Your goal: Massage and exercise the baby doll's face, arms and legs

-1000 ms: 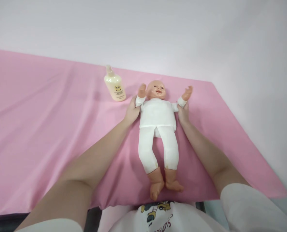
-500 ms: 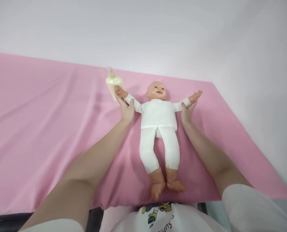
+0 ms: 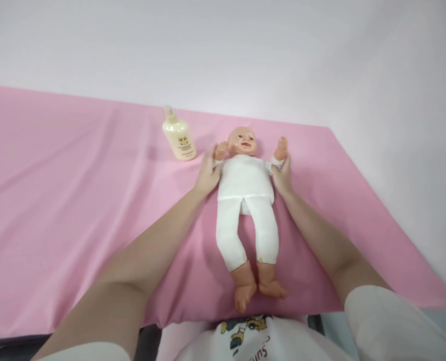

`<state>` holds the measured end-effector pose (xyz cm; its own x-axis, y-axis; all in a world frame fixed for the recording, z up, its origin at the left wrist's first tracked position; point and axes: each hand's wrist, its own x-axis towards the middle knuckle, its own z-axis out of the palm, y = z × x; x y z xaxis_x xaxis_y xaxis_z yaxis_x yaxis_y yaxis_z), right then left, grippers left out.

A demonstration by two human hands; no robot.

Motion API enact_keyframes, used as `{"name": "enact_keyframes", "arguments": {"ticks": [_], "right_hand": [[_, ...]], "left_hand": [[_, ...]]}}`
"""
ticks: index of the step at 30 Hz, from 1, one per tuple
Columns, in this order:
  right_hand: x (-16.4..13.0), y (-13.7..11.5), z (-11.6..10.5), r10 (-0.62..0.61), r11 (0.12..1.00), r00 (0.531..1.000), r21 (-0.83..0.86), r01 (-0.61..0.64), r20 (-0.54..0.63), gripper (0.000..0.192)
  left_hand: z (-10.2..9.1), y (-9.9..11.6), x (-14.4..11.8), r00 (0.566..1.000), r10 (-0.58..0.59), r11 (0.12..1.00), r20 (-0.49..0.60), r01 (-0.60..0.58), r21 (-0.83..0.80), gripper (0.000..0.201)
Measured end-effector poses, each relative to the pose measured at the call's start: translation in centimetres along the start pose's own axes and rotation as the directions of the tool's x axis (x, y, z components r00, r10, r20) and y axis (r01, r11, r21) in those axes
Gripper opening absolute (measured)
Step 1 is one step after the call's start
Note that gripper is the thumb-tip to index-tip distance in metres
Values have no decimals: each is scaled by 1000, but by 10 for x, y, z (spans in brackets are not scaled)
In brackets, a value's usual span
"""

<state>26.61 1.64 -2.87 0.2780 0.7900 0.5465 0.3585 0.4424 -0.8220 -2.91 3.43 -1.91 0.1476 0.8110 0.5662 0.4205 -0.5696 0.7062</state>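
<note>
A baby doll in a white top and white trousers lies on its back, head away from me and bare feet toward me. My left hand is closed round the doll's arm on the left, whose small hand sits close beside its head. On the other side, my right hand grips the doll's other arm near the wrist, with the doll's hand pointing up. Both of the doll's arms are bent in near its shoulders. My fingers are partly hidden behind the arms.
A pale yellow bottle with a clear cap and a printed label lies left of the doll's head. Pink cloth with some creases covers the table. Behind it rises a white wall.
Both my hands have moved inward with the doll's arms, which were stretched out sideways and are now bent close to its body. The bottle's label has come into view.
</note>
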Motion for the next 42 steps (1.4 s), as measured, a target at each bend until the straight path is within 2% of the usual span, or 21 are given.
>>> {"name": "enact_keyframes", "arguments": {"ticks": [2, 4, 6, 8, 11, 14, 16, 19, 24, 27, 29, 31, 34, 36, 39, 42], "right_hand": [[4, 6, -3, 24, 999, 988, 33, -20, -153, 84], [9, 13, -6, 103, 993, 956, 83, -83, -274, 97], [13, 19, -9, 228, 970, 916, 154, -186, -331, 99], [15, 20, -10, 285, 953, 893, 203, -225, -348, 95], [14, 13, -8, 160, 975, 941, 194, -104, -299, 87], [9, -4, -3, -16, 984, 985, 171, 45, -170, 77], [5, -15, 0, -94, 978, 988, 177, 114, -120, 67], [3, -26, 2, -161, 964, 976, 188, 187, -145, 59], [6, -29, -2, -149, 971, 959, 146, 187, -240, 57], [6, -28, -5, -161, 974, 964, 121, 189, -210, 58], [4, -26, -5, -141, 986, 982, 74, 152, -126, 56], [2, -24, -5, -104, 995, 994, 2, 104, 18, 50], [0, -21, -2, -77, 990, 974, -97, 99, 213, 45], [0, -20, -1, -86, 985, 962, -123, 121, 258, 47], [0, -18, 1, -83, 988, 972, -113, 110, 219, 47], [0, -11, 1, -11, 999, 994, -40, 15, 108, 50]], "left_hand": [[-1, -6, 0, 991, -82, 993, -110, 72, -93, 75], [-2, -12, 1, 968, -164, 977, -191, 133, -165, 83], [-2, -17, 2, 948, -220, 962, -231, 172, -211, 85], [-2, -20, 3, 941, -244, 953, -235, 187, -239, 81], [0, -18, 4, 953, -227, 948, -201, 170, -269, 78], [1, -12, 4, 975, -169, 952, -141, 125, -280, 77], [1, -8, 3, 985, -130, 957, -115, 95, -273, 74], [1, -4, 3, 989, -106, 958, -99, 75, -275, 71], [3, -7, 3, 988, -123, 954, -94, 92, -287, 69], [3, -9, 2, 988, -109, 967, -106, 80, -243, 68], [3, -9, 2, 991, -94, 979, -94, 75, -192, 65], [3, -8, 2, 996, -77, 989, -43, 70, -133, 62], [3, -4, 3, 996, -13, 998, 88, 18, -57, 57], [4, -1, 3, 988, 34, 999, 153, -31, -22, 54], [4, 1, 3, 986, 31, 999, 161, -32, 3, 55], [4, -3, 2, 997, -18, 999, 81, 21, -42, 60]]}}
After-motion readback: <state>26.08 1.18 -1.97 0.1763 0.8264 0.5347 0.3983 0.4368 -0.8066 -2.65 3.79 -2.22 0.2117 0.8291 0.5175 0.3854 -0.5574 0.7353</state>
